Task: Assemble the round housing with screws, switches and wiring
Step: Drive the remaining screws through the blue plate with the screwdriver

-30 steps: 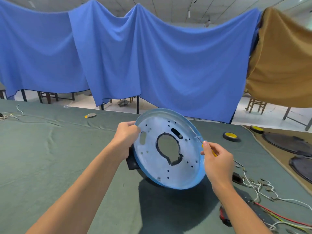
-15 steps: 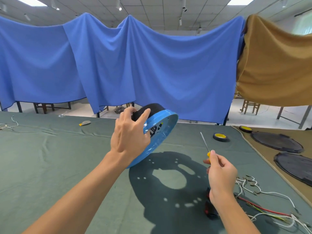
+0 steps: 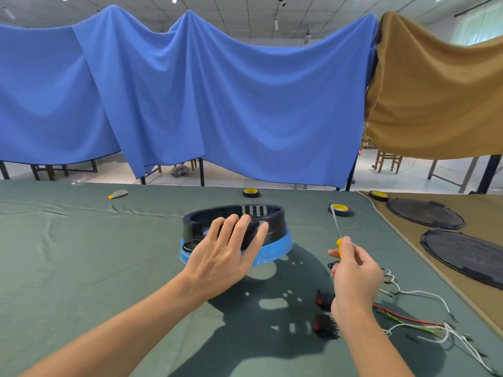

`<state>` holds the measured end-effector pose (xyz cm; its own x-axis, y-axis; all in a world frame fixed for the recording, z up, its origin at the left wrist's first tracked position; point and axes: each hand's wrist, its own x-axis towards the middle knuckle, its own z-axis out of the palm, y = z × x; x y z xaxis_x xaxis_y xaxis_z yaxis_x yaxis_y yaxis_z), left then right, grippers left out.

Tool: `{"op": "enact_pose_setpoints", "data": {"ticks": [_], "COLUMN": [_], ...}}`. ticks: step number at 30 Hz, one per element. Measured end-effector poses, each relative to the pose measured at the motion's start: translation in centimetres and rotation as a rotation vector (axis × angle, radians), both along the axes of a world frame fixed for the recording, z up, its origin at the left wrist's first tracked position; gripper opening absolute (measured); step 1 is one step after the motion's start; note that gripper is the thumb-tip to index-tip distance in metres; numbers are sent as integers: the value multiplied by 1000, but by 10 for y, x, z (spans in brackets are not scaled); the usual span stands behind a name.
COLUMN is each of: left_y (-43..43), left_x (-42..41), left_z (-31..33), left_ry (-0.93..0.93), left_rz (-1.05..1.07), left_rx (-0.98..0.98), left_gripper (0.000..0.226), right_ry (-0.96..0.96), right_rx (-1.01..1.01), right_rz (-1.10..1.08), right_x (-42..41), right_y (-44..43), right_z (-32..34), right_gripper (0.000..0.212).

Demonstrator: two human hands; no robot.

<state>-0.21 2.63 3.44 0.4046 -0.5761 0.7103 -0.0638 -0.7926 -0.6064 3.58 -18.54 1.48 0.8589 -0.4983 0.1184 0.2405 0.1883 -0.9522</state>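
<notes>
**Subject.** The round housing [image 3: 255,227], a black slotted ring on a plate covered in blue film, sits mid-table with its open side up. Its perforated shadow falls on the green cloth [image 3: 81,254] well toward the viewer, so I judge it to be off the surface. The blue rim is blurred.

**Hands.** The left hand [image 3: 226,251] lies over the housing's near wall with its fingers straight and slightly spread. The thumb is hidden, so I cannot tell whether anything grips from below. The right hand [image 3: 353,270] is apart from the housing, to its right. It pinches the yellow handle of a screwdriver [image 3: 339,242] between thumb and curled fingers, shaft pointing up.

**Surroundings.** Two black switches [image 3: 324,299] with red faces lie near the right wrist, and the loose wiring [image 3: 408,319] lies beyond them. A tape roll [image 3: 340,209] sits behind the driver tip.

**Step, as judged.** The housing is being set down open side up.

**Recommendations.**
- Land the plate flat, not on one edge.
- Keep the left palm pressing down on the wall before any screw is turned.
- Keep the driver tip off the film.
- Seat the housing short of the switches and clear of the wires.
</notes>
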Motion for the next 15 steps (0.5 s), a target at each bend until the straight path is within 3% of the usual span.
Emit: {"op": "enact_pose_setpoints", "data": {"ticks": [5, 10, 13, 15], "left_y": [21, 43, 52, 54], "left_x": [1, -4, -11, -14], "left_z": [-24, -41, -47, -49], "left_ry": [4, 126, 215, 221], "left_rz": [-129, -179, -225, -237], "left_rx": [63, -69, -128, -154], "left_gripper": [40, 72, 68, 54], "right_ry": [-20, -24, -24, -21], "right_rx": [-111, -157, -174, -192], "right_rz": [83, 199, 259, 285], "right_x": [-3, -6, -6, -6], "right_y": [10, 29, 41, 49], "right_z": [-1, -4, -3, -2], "right_gripper": [22, 18, 17, 17]}}
